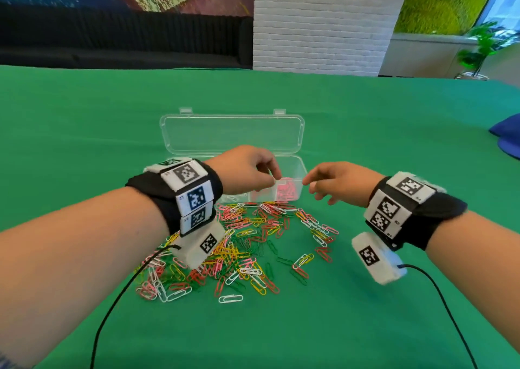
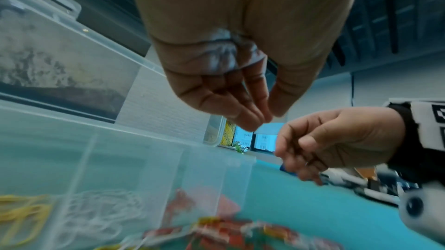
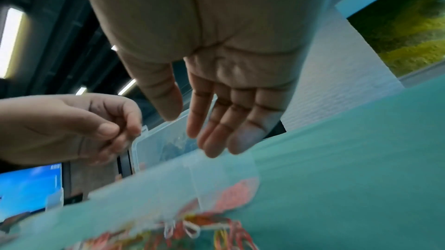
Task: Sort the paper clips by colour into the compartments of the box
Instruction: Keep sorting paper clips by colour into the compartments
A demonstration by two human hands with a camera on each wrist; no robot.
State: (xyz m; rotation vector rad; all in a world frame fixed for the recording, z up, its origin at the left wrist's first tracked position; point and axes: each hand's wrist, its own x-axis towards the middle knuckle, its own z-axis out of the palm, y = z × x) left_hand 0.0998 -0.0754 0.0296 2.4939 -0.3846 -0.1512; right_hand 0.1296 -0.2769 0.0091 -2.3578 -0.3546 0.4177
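A clear compartment box (image 1: 303,171) stands on the green table with its lid (image 1: 230,135) laid open behind. Pink clips (image 1: 287,191) fill its rightmost compartment, with red clips (image 1: 260,194) beside them. In the left wrist view white clips (image 2: 101,208) and yellow clips (image 2: 21,216) lie further left. A mixed pile of paper clips (image 1: 253,245) lies in front of the box. My left hand (image 1: 277,177) hovers over the right compartments with thumb and fingertips (image 2: 253,124) pinched together; no clip shows between them. My right hand (image 1: 309,184) hangs just right of it, fingers (image 3: 216,139) straight and empty.
A blue object (image 1: 506,135) lies at the table's right edge. Black cables (image 1: 121,298) (image 1: 444,298) trail from both wrist cameras across the green cloth (image 1: 394,326). A dark sofa, a white brick pillar and a plant stand beyond the table.
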